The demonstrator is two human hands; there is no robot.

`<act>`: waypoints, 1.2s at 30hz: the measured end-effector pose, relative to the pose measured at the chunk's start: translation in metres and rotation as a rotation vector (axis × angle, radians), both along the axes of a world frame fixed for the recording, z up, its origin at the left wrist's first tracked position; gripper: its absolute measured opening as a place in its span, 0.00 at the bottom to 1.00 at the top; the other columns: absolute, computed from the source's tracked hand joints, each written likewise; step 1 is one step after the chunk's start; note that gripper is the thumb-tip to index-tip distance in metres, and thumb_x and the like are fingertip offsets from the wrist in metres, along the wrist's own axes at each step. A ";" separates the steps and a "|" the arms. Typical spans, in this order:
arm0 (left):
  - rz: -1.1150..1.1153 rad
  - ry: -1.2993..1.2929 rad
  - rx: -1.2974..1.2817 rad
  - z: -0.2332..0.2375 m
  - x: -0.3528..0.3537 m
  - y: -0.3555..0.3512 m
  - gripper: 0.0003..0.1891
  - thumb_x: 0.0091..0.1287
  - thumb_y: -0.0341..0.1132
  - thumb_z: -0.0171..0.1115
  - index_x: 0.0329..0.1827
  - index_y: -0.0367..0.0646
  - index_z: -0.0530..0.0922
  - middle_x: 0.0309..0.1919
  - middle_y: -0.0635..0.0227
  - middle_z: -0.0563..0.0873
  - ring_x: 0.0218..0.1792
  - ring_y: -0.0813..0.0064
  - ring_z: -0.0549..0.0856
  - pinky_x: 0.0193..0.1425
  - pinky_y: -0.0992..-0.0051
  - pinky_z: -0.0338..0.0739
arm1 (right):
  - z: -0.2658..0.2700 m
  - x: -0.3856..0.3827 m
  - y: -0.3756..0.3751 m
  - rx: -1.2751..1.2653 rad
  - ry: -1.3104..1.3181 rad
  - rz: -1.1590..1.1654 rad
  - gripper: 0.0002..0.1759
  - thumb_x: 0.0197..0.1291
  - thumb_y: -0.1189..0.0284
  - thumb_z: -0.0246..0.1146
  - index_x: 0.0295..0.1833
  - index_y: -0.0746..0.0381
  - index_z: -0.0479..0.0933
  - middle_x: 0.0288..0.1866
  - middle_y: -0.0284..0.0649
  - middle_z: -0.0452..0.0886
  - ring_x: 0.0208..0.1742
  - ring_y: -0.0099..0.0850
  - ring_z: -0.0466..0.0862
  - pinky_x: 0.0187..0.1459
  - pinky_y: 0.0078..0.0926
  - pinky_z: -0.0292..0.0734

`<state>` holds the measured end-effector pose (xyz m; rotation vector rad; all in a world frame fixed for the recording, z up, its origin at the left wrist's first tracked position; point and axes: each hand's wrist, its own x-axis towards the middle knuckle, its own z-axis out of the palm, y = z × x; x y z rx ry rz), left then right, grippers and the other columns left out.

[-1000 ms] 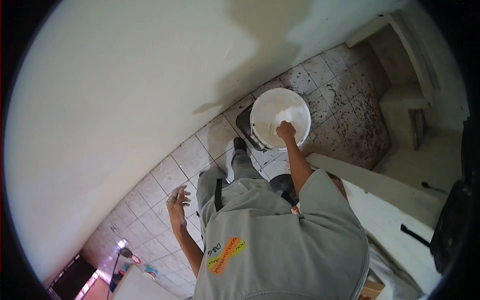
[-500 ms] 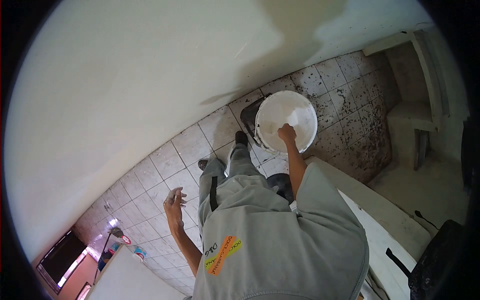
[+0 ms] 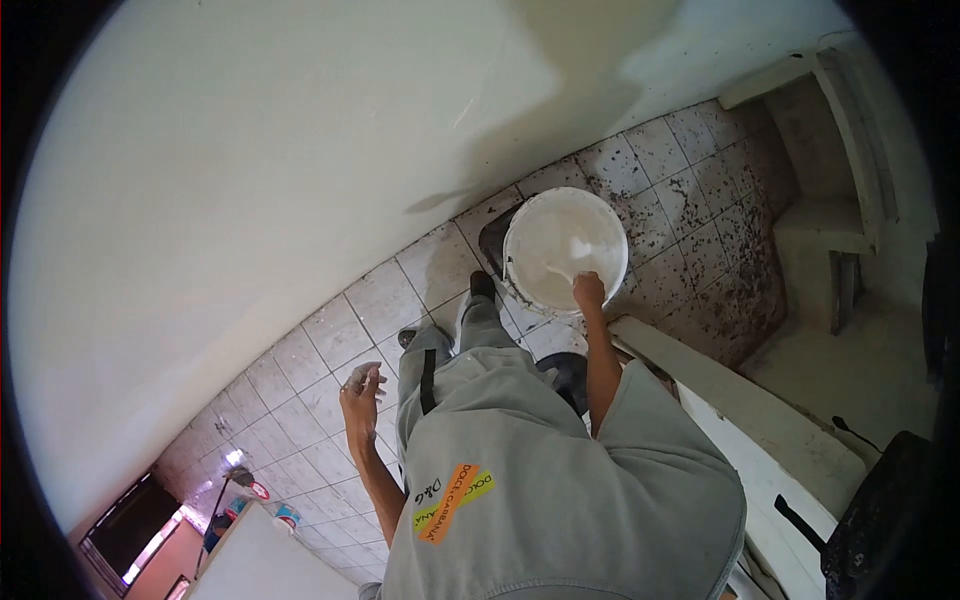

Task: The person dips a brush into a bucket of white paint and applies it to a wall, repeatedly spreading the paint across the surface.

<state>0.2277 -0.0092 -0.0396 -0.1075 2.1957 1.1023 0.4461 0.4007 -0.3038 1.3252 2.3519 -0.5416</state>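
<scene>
Some white goop [image 3: 550, 235] is held in 1 bucket [image 3: 509, 245]; right hand [image 3: 589, 291] clenched, contents can't be told; left hand [image 3: 361, 398] half-open, empty.

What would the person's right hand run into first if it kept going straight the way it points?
Most likely the whitish contents of the bucket: the right hand points in over its near rim, though its height above them is unclear.

Bucket [image 3: 540, 230]: open from above; its rim curves close by my right hand [image 3: 590, 291].
Wall [image 3: 260, 180]: bars reach past the bucket.
Left: floor tiles [image 3: 327, 330] lie open between my left hand [image 3: 362, 397] and the wall.
Right: a ledge [image 3: 735, 398] hems in my right forearm.
</scene>
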 end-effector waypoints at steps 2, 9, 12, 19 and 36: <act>-0.009 0.003 -0.013 -0.003 -0.001 0.000 0.18 0.67 0.47 0.59 0.49 0.42 0.82 0.29 0.66 0.84 0.28 0.78 0.79 0.29 0.77 0.70 | 0.004 0.001 -0.005 -0.023 0.098 -0.133 0.16 0.61 0.60 0.56 0.47 0.60 0.79 0.44 0.50 0.82 0.47 0.49 0.82 0.49 0.45 0.77; -0.052 0.051 -0.090 0.003 0.001 0.009 0.16 0.67 0.43 0.59 0.48 0.41 0.82 0.30 0.66 0.84 0.29 0.77 0.80 0.30 0.77 0.71 | -0.013 0.006 -0.008 -0.228 0.373 -0.270 0.18 0.63 0.58 0.55 0.46 0.61 0.79 0.41 0.51 0.81 0.45 0.52 0.80 0.45 0.47 0.75; -0.058 0.065 -0.085 -0.001 0.004 0.006 0.14 0.67 0.41 0.59 0.47 0.41 0.82 0.31 0.65 0.85 0.32 0.76 0.81 0.34 0.76 0.73 | 0.000 0.011 -0.019 -0.266 0.472 -0.374 0.17 0.64 0.60 0.54 0.42 0.62 0.80 0.42 0.51 0.81 0.45 0.53 0.80 0.45 0.47 0.74; -0.168 0.159 -0.156 -0.012 0.011 -0.005 0.15 0.66 0.41 0.59 0.47 0.40 0.82 0.36 0.59 0.86 0.37 0.70 0.83 0.43 0.71 0.76 | 0.024 0.012 -0.054 0.041 0.507 -0.483 0.14 0.63 0.67 0.55 0.42 0.65 0.80 0.37 0.52 0.82 0.41 0.51 0.80 0.43 0.41 0.74; 0.128 0.160 0.311 0.006 0.009 -0.106 0.13 0.67 0.40 0.58 0.45 0.41 0.82 0.35 0.67 0.85 0.37 0.77 0.79 0.34 0.77 0.73 | 0.061 -0.012 -0.085 -0.196 1.155 -1.014 0.23 0.66 0.55 0.56 0.33 0.66 0.80 0.21 0.35 0.76 0.18 0.27 0.73 0.19 0.26 0.67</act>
